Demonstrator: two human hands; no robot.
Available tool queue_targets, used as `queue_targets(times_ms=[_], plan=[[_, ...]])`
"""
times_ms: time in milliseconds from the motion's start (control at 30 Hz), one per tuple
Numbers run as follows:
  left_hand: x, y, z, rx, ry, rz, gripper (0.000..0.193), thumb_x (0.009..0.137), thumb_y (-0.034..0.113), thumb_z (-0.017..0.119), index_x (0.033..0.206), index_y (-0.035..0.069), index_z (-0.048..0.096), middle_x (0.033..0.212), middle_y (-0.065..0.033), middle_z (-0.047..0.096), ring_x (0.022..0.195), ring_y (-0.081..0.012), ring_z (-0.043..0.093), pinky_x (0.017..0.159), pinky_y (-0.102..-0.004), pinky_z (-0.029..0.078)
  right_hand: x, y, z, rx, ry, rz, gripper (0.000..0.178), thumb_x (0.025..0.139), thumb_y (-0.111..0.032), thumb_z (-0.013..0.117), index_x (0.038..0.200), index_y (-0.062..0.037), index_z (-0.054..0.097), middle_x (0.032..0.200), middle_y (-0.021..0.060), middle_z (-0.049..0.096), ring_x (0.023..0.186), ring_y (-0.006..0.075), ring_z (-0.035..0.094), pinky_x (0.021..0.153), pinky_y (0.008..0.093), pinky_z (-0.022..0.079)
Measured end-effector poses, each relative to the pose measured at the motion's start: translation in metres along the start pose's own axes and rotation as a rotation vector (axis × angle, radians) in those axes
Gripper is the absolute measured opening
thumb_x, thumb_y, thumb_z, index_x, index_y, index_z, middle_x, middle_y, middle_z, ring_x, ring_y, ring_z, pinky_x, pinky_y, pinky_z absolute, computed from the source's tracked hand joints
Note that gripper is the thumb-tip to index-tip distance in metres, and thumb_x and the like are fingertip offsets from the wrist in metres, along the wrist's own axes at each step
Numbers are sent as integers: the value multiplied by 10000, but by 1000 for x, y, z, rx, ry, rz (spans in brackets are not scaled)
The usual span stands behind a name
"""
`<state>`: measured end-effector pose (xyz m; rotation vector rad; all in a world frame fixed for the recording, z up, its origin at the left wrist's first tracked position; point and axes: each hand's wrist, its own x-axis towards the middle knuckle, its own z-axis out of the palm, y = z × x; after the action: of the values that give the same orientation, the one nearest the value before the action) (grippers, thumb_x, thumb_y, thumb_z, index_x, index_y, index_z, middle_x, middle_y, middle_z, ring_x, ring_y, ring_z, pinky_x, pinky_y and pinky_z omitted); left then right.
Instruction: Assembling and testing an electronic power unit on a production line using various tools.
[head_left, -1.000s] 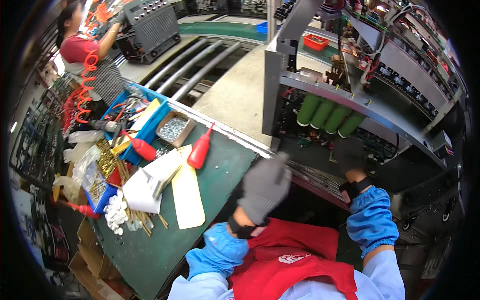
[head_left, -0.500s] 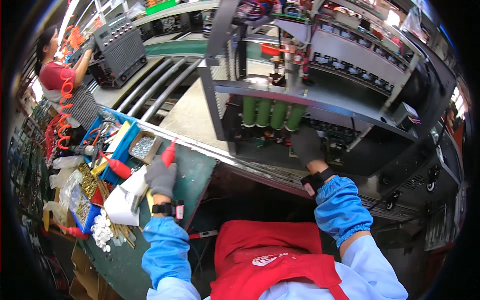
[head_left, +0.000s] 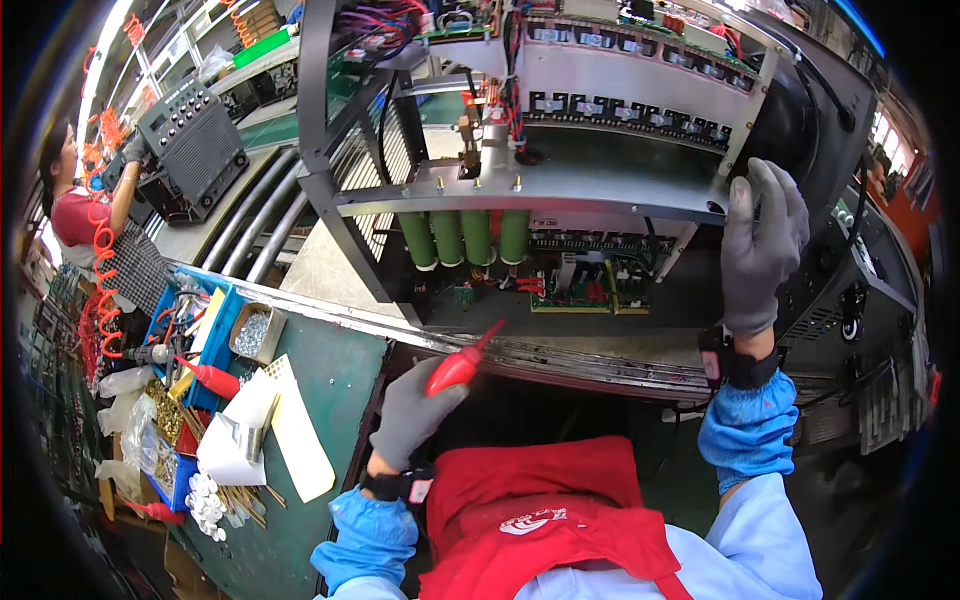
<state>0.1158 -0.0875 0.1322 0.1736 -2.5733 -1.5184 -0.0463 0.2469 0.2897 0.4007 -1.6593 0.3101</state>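
We see the left hand (head_left: 412, 412) closed around a red squeeze bottle (head_left: 452, 373), whose nozzle (head_left: 486, 340) slants up and rightward in front of the open metal cabinet (head_left: 620, 165). The right hand (head_left: 762, 245) is spread open, fingers up and thumb apart, with nothing visible in its grasp; it stands before the cabinet's right side. We judge the step in hand to be bringing the bottle from the green workbench (head_left: 340, 370) to the cabinet. The next move, as we read it, calls for a steady nozzle, aimed clear of the green cylinders (head_left: 447, 240) and the circuit board (head_left: 590, 290) beneath the shelf.

The left fingers hide the bottle's lower body, and motion softens its outline; we cannot tell what it contains. We cannot tell whether the right fingertips touch the frame. The cabinet's top is cut off by the upper edge, its lower recess is dark, and the small wiring there is hard to resolve.
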Motion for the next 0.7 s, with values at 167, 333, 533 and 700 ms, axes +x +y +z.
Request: queue_targets(times_ms=[167, 333, 533, 700], plan=[[41, -18, 25, 273, 3, 34, 465, 775, 331, 723, 1086, -8, 655, 845, -167, 684, 768, -288, 665, 724, -387, 500, -23, 31, 12, -26, -68, -26, 150, 914, -148, 604, 899, -20, 681, 892, 109, 640, 969, 322, 603, 938, 417, 417], [64, -18, 40, 159, -3, 102, 462, 769, 360, 708, 1088, 32, 650, 919, -222, 678, 861, -406, 655, 735, -451, 513, -31, 33, 17, -45, -61, 41, 191, 946, -136, 568, 867, 10, 662, 858, 121, 636, 986, 336, 598, 942, 420, 410], [75, -11, 44, 177, -31, 66, 527, 769, 304, 705, 1182, -14, 627, 974, -217, 688, 883, -328, 681, 788, -390, 518, -36, 36, 24, 11, -49, 89, 201, 939, -139, 539, 870, 10, 654, 863, 128, 634, 1041, 344, 589, 971, 423, 396], [78, -18, 44, 201, -10, 113, 483, 795, 330, 697, 1158, 17, 635, 953, -237, 678, 879, -398, 663, 747, -441, 511, -37, 35, 30, -8, 14, 64, 202, 915, -138, 549, 819, 0, 660, 817, 122, 628, 1050, 354, 605, 1021, 443, 372]])
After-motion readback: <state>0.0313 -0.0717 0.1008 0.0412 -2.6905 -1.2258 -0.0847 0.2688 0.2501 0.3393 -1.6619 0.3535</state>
